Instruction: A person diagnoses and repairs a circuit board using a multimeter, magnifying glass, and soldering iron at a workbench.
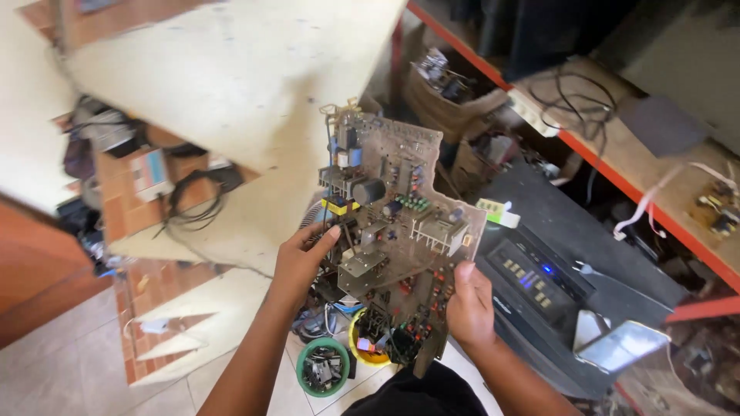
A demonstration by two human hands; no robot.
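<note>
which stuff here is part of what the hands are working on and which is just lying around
In hand: circuit board, held by left hand and right hand.

Lying about: green tub, yellow tub, black device, phone, cables.

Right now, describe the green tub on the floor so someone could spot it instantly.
Look below the circuit board held up in both hands. On the pale floor tiles beneath it sits the small round green tub of dark parts. Its neighbour, the yellow tub, lies right of it.

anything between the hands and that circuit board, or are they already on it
Nothing visible stands between them. The left hand grips the left edge of the circuit board and the right hand grips its lower right edge, holding it up in the air.
</note>
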